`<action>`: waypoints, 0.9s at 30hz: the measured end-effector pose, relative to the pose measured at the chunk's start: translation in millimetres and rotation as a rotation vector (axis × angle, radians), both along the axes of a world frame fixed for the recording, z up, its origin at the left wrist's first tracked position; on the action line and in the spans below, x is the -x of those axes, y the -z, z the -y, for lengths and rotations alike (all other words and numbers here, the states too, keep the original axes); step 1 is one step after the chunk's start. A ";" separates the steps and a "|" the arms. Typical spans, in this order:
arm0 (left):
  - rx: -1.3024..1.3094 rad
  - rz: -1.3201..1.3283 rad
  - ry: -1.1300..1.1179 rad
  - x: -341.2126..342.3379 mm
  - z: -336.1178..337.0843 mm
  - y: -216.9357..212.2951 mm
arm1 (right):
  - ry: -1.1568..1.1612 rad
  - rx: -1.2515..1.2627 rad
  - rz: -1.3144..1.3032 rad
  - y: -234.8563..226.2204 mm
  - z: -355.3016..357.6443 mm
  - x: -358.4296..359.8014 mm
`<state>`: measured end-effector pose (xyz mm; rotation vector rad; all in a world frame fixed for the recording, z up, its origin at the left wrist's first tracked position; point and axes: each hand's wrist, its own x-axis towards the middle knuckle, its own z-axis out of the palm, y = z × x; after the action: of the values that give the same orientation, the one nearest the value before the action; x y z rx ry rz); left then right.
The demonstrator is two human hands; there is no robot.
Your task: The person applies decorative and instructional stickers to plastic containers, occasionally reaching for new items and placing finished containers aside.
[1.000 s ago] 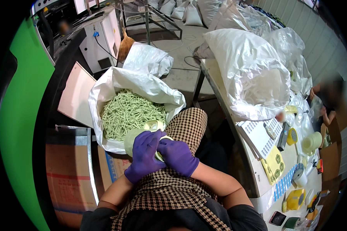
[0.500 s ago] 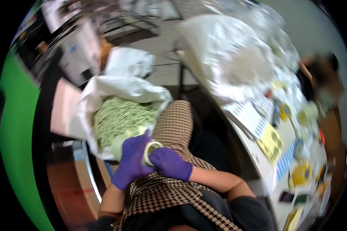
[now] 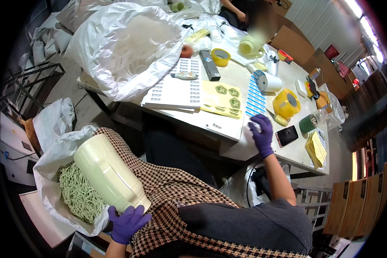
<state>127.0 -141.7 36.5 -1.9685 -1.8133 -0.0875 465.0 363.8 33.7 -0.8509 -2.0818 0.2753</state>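
A glossy cream plastic jug point(image 3: 105, 170) with a side handle lies tilted across my lap and the white bag. My left hand point(image 3: 128, 222) holds it at its narrower near end, fingers spread over the rim. At the table's front edge is my right hand point(image 3: 262, 134), its fingers curled at the lower end of a blue-and-white strip of labels point(image 3: 256, 96). Something pale shows between those fingers. The white label roll point(image 3: 269, 81) stands just beyond. Light green stick-like pieces point(image 3: 77, 193) fill the white bag point(image 3: 51, 165) under the jug.
On the table point(image 3: 228, 129) are label sheets point(image 3: 172, 92), yellow stickers point(image 3: 221, 96), a tape roll point(image 3: 286, 103), a phone point(image 3: 287, 136) and a green cup point(image 3: 308, 123). A big plastic sack point(image 3: 124, 47) covers the far left. Someone sits opposite. Cartons point(image 3: 352, 206) stand at right.
My view has swung right toward the table. My right hand has left the jug's opening and reached to the label strip. My left hand stays on the jug, which now lies more fully in view.
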 end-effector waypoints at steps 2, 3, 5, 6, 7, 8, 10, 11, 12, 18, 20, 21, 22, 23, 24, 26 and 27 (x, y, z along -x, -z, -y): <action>0.006 0.012 0.017 -1.8 0.2 3.8 | 0.115 0.004 0.102 4.7 -17.0 -17.8; -0.002 0.031 0.032 -1.3 -3.7 1.7 | 0.088 0.068 0.085 11.3 -23.0 -24.7; -0.035 0.096 0.049 1.2 -14.3 -7.7 | 0.130 0.101 0.147 18.5 -26.7 -31.2; -0.063 0.129 0.064 -0.1 -18.7 -10.5 | 0.167 0.132 0.147 17.7 -28.8 -29.1; -0.026 0.115 0.050 0.8 -19.7 -11.0 | 0.204 0.163 0.147 16.1 -32.0 -26.7; 0.018 0.100 0.032 1.4 -17.4 -12.2 | 0.237 0.200 0.147 14.8 -31.5 -21.6; 0.037 0.088 0.038 1.4 -16.8 -14.9 | 0.236 0.193 0.048 14.8 -30.5 -16.4; 0.009 0.091 0.055 0.0 -20.1 -17.7 | 0.234 0.192 0.030 15.8 -31.2 -16.3; -0.002 0.097 0.062 -0.9 -22.4 -19.6 | 0.220 0.070 0.062 20.5 -31.8 -20.5; 0.012 -0.006 0.086 3.5 -20.5 -16.1 | 0.077 -0.167 0.000 -27.4 24.6 54.4; 0.052 -0.192 0.124 11.4 -17.7 -12.8 | -0.223 0.189 -0.180 -47.6 56.4 117.7; 0.083 -0.339 0.139 12.5 -16.5 -12.7 | -0.381 0.322 -0.219 -57.5 69.4 149.6; 0.109 -0.531 0.153 14.1 -14.9 -9.8 | -0.510 0.432 -0.243 -62.6 82.8 183.2; 0.127 -0.785 0.158 15.7 -14.6 -11.0 | -0.629 0.537 -0.258 -68.7 96.9 214.4; 0.126 -1.031 0.178 17.3 -13.3 -11.3 | -0.749 0.553 -0.231 -83.3 114.8 245.2; 0.045 -1.177 0.043 12.1 -14.5 -10.9 | -0.961 0.670 -0.130 -98.6 141.6 298.2; 0.024 -1.210 -0.013 10.1 -14.2 -9.3 | -1.050 0.779 -0.056 -101.3 149.7 318.3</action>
<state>116.9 -127.5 45.8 -1.4288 -0.9821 0.9196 146.7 214.1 135.0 -0.0406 -2.1896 1.7071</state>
